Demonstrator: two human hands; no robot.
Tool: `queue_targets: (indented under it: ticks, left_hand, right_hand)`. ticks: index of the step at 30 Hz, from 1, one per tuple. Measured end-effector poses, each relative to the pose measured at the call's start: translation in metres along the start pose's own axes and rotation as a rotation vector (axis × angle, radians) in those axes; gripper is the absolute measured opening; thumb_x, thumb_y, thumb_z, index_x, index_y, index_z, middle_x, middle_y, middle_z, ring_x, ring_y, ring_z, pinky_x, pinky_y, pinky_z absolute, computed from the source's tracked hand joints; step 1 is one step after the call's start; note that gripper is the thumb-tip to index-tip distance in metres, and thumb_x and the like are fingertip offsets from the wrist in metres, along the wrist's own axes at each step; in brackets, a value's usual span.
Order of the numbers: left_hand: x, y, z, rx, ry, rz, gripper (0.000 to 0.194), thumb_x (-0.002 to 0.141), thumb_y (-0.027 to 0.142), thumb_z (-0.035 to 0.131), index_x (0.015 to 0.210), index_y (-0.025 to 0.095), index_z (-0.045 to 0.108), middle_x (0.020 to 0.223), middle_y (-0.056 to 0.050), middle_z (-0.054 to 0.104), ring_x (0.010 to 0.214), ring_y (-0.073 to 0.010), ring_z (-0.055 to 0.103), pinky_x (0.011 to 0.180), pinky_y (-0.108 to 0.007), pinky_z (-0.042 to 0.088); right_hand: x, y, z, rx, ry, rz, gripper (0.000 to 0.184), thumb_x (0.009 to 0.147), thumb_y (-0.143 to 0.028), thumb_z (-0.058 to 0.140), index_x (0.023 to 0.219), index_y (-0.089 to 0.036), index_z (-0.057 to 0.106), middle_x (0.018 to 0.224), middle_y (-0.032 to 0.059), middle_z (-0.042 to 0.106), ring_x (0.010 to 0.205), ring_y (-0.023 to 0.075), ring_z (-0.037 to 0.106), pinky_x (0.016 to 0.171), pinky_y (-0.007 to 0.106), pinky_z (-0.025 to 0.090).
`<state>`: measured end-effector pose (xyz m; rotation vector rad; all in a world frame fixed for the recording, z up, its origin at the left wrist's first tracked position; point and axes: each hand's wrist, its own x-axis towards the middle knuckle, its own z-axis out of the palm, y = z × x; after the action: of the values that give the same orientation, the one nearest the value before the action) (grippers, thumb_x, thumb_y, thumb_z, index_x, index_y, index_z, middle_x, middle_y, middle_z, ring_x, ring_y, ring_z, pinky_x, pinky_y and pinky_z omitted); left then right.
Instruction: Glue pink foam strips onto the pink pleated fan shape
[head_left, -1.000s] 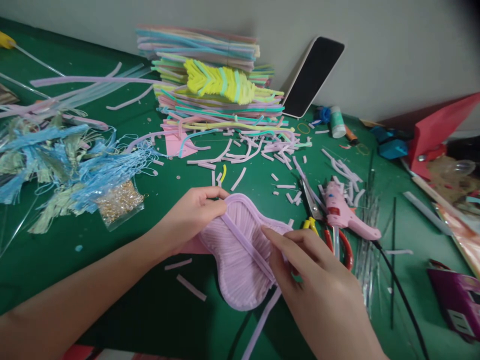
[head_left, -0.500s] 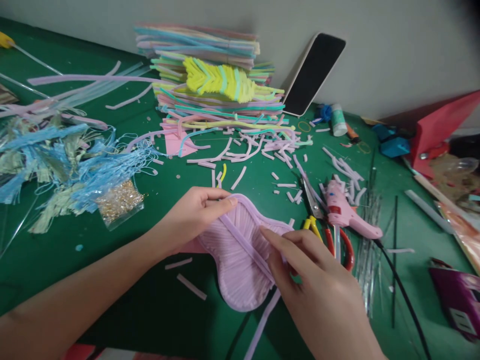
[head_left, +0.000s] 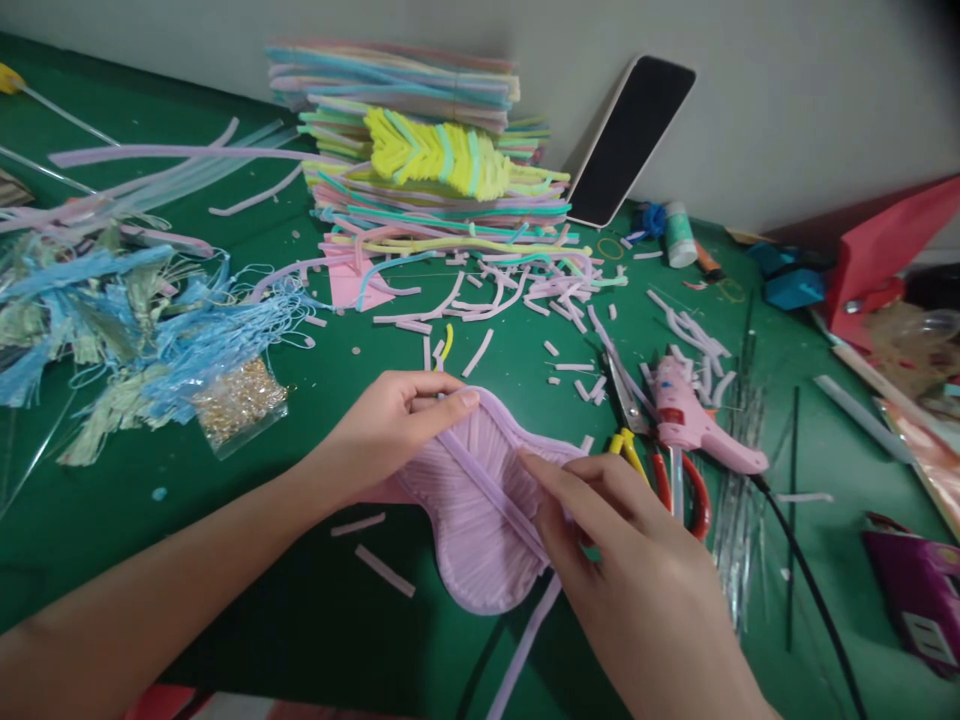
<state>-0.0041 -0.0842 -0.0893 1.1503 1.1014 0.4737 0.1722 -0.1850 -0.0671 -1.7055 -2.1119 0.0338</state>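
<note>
A lilac shape made of pipe cleaners (head_left: pixel 480 555), flat with rounded lobes and a raised rim, is held above the green table. My left hand (head_left: pixel 397 425) pinches its upper left edge between thumb and fingers. At its right side, my right hand (head_left: pixel 637 570) has thumb and forefinger closed on the shape's lilac edging. A lilac strip runs diagonally over the face of the shape. From below my right hand a loose lilac pipe cleaner (head_left: pixel 525 645) trails towards the bottom of the view. My right fingers hide part of the right edge.
A pink glue gun (head_left: pixel 686 415) and red-handled scissors (head_left: pixel 700 495) lie to the right. Bundled pipe cleaners (head_left: pixel 397 80) and a leaning phone (head_left: pixel 634 140) are at the back. Blue tassels (head_left: pixel 202 325) and a bag of gold beads (head_left: pixel 240 400) lie left. Lilac offcuts (head_left: pixel 495 290) are scattered beyond.
Both hands keep the same grip on the lilac shape. The view has shifted very slightly; nothing else visibly differs.
</note>
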Motion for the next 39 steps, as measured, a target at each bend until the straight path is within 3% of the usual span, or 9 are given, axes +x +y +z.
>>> queue_targets:
  ticks: [3,7,12,16,21,29,36,39]
  left_hand:
    - [0.0001,0.002,-0.0002,0.027,0.01,0.017,0.031,0.079,0.046,0.062,0.086,0.017,0.071,0.065,0.001,0.065,0.057,-0.0142,0.056,0.054,-0.023,0.039]
    - [-0.001,0.0056,0.0003,0.122,0.034,0.015,0.034,0.078,0.047,0.064,0.099,0.021,0.072,0.054,0.004,0.059,0.049,-0.0115,0.048,0.049,-0.022,0.031]
    - [0.0001,0.0051,0.0004,0.158,0.039,0.082,0.029,0.079,0.043,0.065,0.091,0.018,0.075,0.081,-0.002,0.073,0.072,-0.0163,0.061,0.063,-0.023,0.041]
    - [0.002,0.0019,-0.0018,0.183,0.031,0.093,0.03,0.08,0.044,0.063,0.091,0.018,0.075,0.088,-0.003,0.075,0.081,-0.0193,0.064,0.07,-0.025,0.043]
    - [0.0014,0.0028,-0.0027,0.201,0.023,0.059,0.029,0.078,0.044,0.065,0.089,0.019,0.073,0.078,-0.002,0.072,0.072,-0.0175,0.062,0.065,-0.025,0.041]
    - [-0.0002,0.01,-0.0016,0.217,-0.02,0.003,0.014,0.066,0.026,0.073,0.077,0.018,0.067,0.062,0.004,0.062,0.058,-0.0122,0.053,0.055,-0.022,0.037]
    - [0.0015,0.0069,-0.0029,0.251,-0.037,0.09,0.02,0.071,0.037,0.072,0.081,0.021,0.075,0.084,-0.001,0.073,0.081,-0.0197,0.063,0.075,-0.028,0.046]
    - [0.0015,0.0085,-0.0037,0.261,-0.067,0.078,0.02,0.069,0.036,0.074,0.081,0.021,0.076,0.084,0.0,0.074,0.082,-0.02,0.065,0.077,-0.028,0.047]
  right_hand:
    - [0.0008,0.0002,-0.0016,0.004,-0.015,-0.001,0.026,0.091,-0.016,0.048,0.106,-0.017,0.068,0.083,0.0053,0.059,0.057,0.0089,0.059,0.044,0.018,0.047]
    - [-0.0001,0.0028,-0.0021,0.011,-0.05,-0.007,0.029,0.09,-0.012,0.045,0.105,-0.016,0.069,0.086,0.0071,0.058,0.055,0.0085,0.058,0.042,0.018,0.046]
    - [-0.0044,0.0051,0.0009,0.022,-0.073,0.003,0.029,0.089,-0.01,0.048,0.108,-0.021,0.066,0.091,0.0063,0.06,0.061,0.0087,0.062,0.044,0.016,0.047]
    - [-0.002,0.0032,0.0015,0.017,0.017,0.026,0.015,0.088,-0.013,0.053,0.092,-0.02,0.066,0.084,0.0021,0.066,0.065,0.0081,0.066,0.049,0.014,0.049]
    - [0.0026,0.004,0.0007,-0.001,0.067,0.004,0.01,0.087,-0.012,0.056,0.085,-0.017,0.065,0.081,0.002,0.069,0.07,0.0083,0.068,0.061,0.014,0.052]
    - [0.004,0.0034,0.0003,0.03,0.025,0.011,0.012,0.087,-0.012,0.055,0.086,-0.017,0.066,0.083,0.0019,0.07,0.071,0.0086,0.068,0.058,0.015,0.052]
    - [0.0029,0.0039,0.0,0.014,0.027,0.004,0.012,0.088,-0.012,0.055,0.085,-0.017,0.066,0.082,0.0019,0.07,0.069,0.0088,0.068,0.055,0.014,0.051]
    - [0.0031,0.0046,0.0013,0.03,0.025,-0.003,0.012,0.088,-0.012,0.054,0.086,-0.017,0.065,0.083,0.0026,0.07,0.07,0.0095,0.068,0.056,0.015,0.052]
